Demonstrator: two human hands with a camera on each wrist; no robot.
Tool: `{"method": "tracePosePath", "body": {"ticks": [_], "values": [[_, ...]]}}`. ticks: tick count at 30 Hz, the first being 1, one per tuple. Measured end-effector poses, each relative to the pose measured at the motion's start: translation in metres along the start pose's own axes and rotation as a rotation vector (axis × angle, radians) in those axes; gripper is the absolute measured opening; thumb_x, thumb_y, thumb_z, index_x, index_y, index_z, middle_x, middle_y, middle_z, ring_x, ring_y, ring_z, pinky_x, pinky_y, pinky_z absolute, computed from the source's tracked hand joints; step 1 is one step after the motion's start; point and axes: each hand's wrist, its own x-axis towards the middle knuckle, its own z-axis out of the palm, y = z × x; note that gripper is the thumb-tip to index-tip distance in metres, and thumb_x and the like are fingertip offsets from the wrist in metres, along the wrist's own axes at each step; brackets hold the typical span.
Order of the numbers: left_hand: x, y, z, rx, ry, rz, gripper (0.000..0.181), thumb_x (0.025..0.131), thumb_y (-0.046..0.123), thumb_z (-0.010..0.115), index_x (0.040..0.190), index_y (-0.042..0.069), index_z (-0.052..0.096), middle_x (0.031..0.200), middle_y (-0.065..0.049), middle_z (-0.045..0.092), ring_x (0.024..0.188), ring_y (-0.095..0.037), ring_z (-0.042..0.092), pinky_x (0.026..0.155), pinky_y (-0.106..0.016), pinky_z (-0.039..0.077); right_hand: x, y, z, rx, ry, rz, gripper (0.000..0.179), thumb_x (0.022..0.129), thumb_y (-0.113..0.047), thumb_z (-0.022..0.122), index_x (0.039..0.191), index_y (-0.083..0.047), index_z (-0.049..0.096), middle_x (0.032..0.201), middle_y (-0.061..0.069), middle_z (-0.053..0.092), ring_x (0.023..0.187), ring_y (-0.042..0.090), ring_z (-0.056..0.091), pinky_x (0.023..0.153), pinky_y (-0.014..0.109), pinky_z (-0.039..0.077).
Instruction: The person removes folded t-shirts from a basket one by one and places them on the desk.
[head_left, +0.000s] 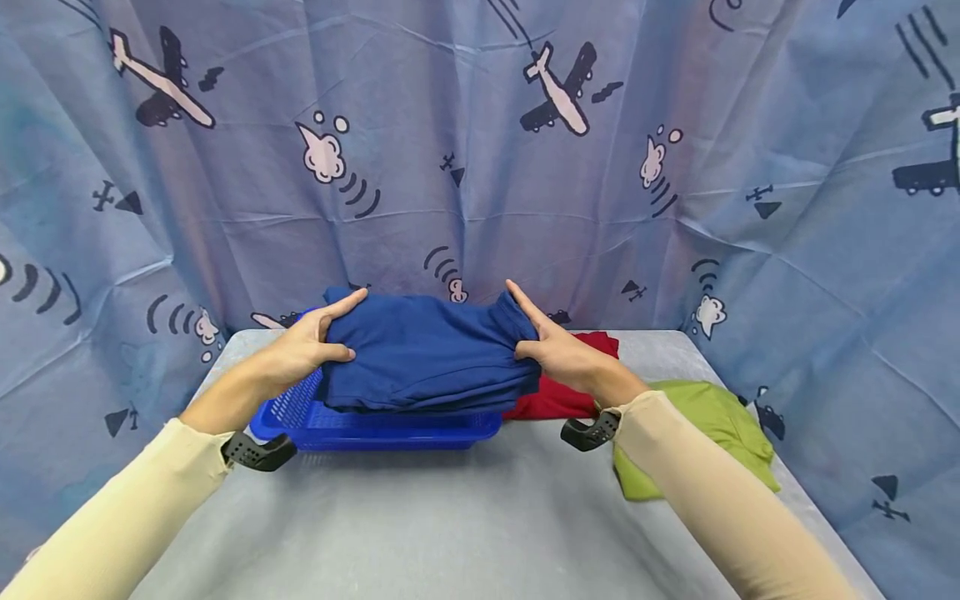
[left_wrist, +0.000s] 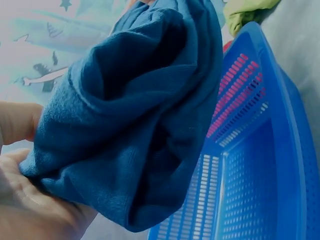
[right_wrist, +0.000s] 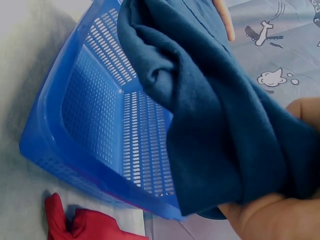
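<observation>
A folded dark-blue cloth garment (head_left: 427, 350) hangs in the air above a blue plastic basket (head_left: 390, 437). My left hand (head_left: 307, 337) grips its left end, and my right hand (head_left: 558, 346) holds the right end. The left wrist view shows the garment's layered folds (left_wrist: 125, 110) gathered between thumb and fingers. In the right wrist view, the fingers and thumb of the right hand (right_wrist: 280, 215) clasp the cloth's end. The basket's perforated floor (right_wrist: 145, 140) shows beneath the cloth there.
Right of the basket lies a red cloth (head_left: 558, 396) on the grey table (head_left: 450, 517). Farther right is a green cloth (head_left: 697, 433), partly behind the right forearm. A blue printed curtain (head_left: 420, 150) hangs behind the table and along its sides.
</observation>
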Motion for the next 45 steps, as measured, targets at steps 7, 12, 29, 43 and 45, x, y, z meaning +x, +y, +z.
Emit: {"method": "tracePosePath", "body": {"ticks": [7,12,29,43,45], "values": [[0.008,0.008,0.012,0.017,-0.021,-0.003,0.091,0.093,-0.005,0.056,0.165,0.025,0.009,0.169,-0.013,0.02,0.155,-0.036,0.023,0.102,-0.017,0.044,-0.014,-0.003,-0.015,-0.031,0.003,-0.015,0.099,0.094,0.008,0.039,0.153,-0.063,0.003,0.17,0.003,-0.007,0.154,0.036,0.012,0.118,0.064,0.029],[0.012,0.01,0.022,0.042,-0.028,-0.022,0.089,0.095,-0.003,0.057,0.165,0.025,0.009,0.169,-0.014,0.02,0.155,-0.037,0.024,0.119,-0.047,0.034,-0.024,-0.001,-0.026,-0.03,0.005,-0.004,0.099,0.095,0.008,0.038,0.151,-0.065,0.003,0.171,0.002,-0.012,0.156,0.036,0.008,0.118,0.062,0.031],[0.034,0.018,0.066,-0.019,-0.116,0.013,0.092,0.093,-0.008,0.055,0.164,0.025,0.008,0.168,-0.014,0.024,0.152,-0.035,0.03,0.121,-0.056,0.031,-0.074,0.012,-0.058,-0.034,0.016,-0.069,0.105,0.092,0.012,0.039,0.153,-0.062,-0.003,0.17,0.005,-0.019,0.154,0.039,0.004,0.092,0.03,0.045],[0.045,0.01,0.12,-0.066,-0.182,-0.018,0.091,0.092,-0.011,0.054,0.165,0.02,0.009,0.168,-0.015,0.023,0.151,-0.036,0.033,0.12,-0.052,0.035,-0.125,0.038,-0.084,-0.048,0.011,-0.046,0.104,0.095,0.009,0.043,0.154,-0.06,-0.007,0.168,0.016,-0.018,0.145,0.012,0.031,0.089,0.029,0.049],[0.047,0.011,0.127,-0.053,-0.191,-0.012,0.09,0.092,-0.01,0.055,0.165,0.02,0.009,0.167,-0.016,0.024,0.15,-0.036,0.034,0.12,-0.052,0.036,-0.131,0.041,-0.089,-0.052,0.012,-0.048,0.103,0.095,0.009,0.043,0.154,-0.059,-0.007,0.168,0.02,-0.014,0.132,-0.003,0.041,0.088,0.029,0.05]]}}
